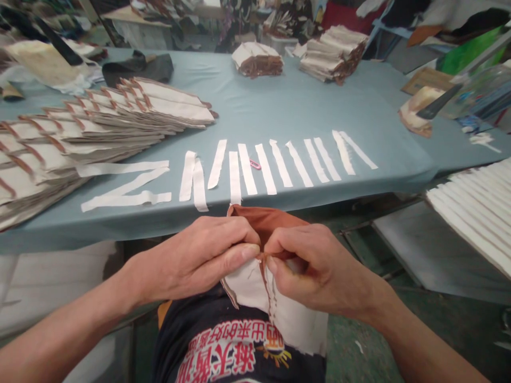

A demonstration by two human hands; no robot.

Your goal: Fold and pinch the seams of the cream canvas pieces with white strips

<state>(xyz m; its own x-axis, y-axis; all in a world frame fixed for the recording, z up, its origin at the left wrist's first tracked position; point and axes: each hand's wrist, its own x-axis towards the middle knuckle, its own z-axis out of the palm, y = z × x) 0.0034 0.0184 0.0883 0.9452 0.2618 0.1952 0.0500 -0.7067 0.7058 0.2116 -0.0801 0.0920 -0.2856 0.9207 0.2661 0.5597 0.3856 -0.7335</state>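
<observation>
1 fabric piece (255, 287) is held in front of the person's torso, below the near edge of the table (279, 111). It is pinched at its top seam by 2 hands: the left hand (199, 255) is closed over the left side with the thumb pressed flat along the edge, and the right hand (311, 266) is clamped on the right side, thumb and forefinger tips meeting the left thumb. Both wrists are turned inward. The piece is seen as rust-brown cloth above and off-white, frayed canvas below, with a brown stitched line running down.

On the blue-grey cloth-covered table, about 15 white fabric strips (279, 162) are laid side by side, flat and narrow. 1 small pink clip (255, 164) lies among them. A fanned stack of brown-trimmed pieces (80, 138) is spread at the left; 2 smaller stacks (335, 53) sit at the far edge.
</observation>
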